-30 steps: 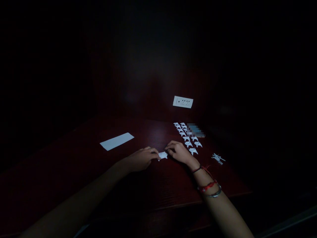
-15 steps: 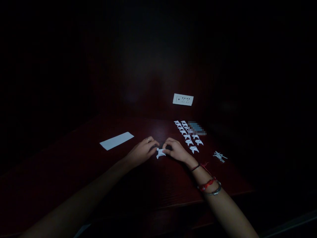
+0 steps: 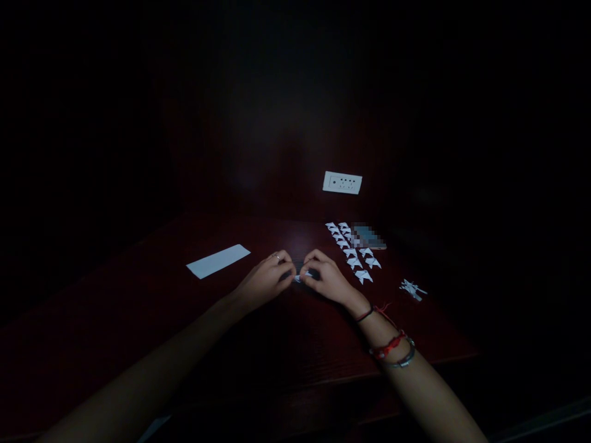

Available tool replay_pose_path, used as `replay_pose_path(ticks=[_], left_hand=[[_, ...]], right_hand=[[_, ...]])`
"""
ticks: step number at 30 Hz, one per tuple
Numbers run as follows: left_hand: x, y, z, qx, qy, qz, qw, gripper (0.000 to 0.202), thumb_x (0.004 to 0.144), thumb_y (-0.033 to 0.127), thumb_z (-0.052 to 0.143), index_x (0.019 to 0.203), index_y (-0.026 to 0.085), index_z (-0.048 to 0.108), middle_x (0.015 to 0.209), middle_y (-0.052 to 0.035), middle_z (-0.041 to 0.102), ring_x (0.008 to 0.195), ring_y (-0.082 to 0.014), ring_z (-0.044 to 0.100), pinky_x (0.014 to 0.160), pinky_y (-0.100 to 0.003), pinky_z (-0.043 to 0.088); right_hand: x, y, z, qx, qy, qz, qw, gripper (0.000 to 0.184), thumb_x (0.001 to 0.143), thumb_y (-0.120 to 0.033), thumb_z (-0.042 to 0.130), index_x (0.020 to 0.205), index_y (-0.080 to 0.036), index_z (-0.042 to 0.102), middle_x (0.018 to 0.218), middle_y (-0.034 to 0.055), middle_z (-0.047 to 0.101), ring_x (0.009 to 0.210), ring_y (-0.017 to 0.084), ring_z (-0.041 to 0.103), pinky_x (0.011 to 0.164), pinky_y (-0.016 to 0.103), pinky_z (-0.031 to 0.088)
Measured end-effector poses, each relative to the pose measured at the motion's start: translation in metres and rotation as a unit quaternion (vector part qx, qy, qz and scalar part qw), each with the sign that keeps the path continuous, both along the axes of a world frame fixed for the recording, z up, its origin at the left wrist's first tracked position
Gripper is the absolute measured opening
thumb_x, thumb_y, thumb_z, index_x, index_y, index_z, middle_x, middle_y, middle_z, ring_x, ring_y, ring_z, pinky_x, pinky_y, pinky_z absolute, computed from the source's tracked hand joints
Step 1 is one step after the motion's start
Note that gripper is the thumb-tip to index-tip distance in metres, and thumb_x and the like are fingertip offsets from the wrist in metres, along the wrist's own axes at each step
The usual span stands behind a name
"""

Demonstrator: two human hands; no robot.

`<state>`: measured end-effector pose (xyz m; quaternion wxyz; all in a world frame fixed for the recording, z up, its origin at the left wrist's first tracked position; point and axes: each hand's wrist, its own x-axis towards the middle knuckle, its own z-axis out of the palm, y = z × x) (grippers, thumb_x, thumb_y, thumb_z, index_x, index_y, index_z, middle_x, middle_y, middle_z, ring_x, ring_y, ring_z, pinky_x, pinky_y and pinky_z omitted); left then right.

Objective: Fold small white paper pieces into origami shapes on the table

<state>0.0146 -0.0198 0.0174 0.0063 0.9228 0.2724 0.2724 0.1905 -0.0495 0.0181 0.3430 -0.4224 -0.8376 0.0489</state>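
Observation:
My left hand (image 3: 266,280) and my right hand (image 3: 327,278) meet at the middle of a dark red table (image 3: 138,320). Both pinch a small folded white paper piece (image 3: 299,278), which is mostly hidden between the fingertips. My left hand wears a ring; my right wrist carries red and dark bracelets (image 3: 390,346). Just right of my right hand lie several small folded white paper figures (image 3: 353,251) in rows.
A white paper strip (image 3: 218,261) lies to the left. A blurred blue-grey flat object (image 3: 368,237) sits beside the figures. Another small paper figure (image 3: 412,288) lies near the right edge. A white wall socket (image 3: 342,183) is behind. The surroundings are very dark.
Both hands have drawn closer together and slightly away from me. The paper piece, plainly visible before, is now nearly covered by the fingertips.

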Motion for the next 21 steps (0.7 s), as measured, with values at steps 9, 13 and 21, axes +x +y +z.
replay_pose_path(ticks=[9,13,21], left_hand=[[0.0027,0.0031,-0.0059,0.016,0.018,0.008,1.0,0.011,0.079,0.02,0.04,0.078,0.017,0.05,0.086,-0.0021,0.042,0.082,-0.0151,0.042,0.076,-0.027,0.035],[0.0029,0.0028,-0.0047,0.039,0.028,0.008,0.999,0.011,0.079,0.019,0.04,0.078,0.017,0.05,0.085,-0.0023,0.042,0.082,-0.0151,0.042,0.076,-0.028,0.035],[0.0053,-0.0047,0.0012,0.109,0.094,0.046,0.988,0.013,0.079,0.019,0.038,0.077,0.015,0.05,0.086,-0.0047,0.044,0.082,-0.0172,0.043,0.074,-0.03,0.035]], right_hand=[[-0.0012,0.0005,-0.0028,0.017,-0.04,0.003,0.999,0.008,0.076,-0.02,0.046,0.076,-0.015,0.053,0.089,0.0028,0.046,0.086,0.012,0.043,0.076,0.026,0.03],[-0.0015,-0.002,-0.0001,0.037,-0.06,-0.007,0.998,0.009,0.077,-0.021,0.045,0.077,-0.016,0.053,0.091,0.0031,0.046,0.088,0.013,0.042,0.075,0.028,0.029],[-0.0053,-0.0087,0.0058,0.068,-0.131,-0.025,0.989,0.011,0.077,-0.023,0.045,0.077,-0.015,0.052,0.092,0.005,0.046,0.086,0.016,0.04,0.075,0.029,0.028]])
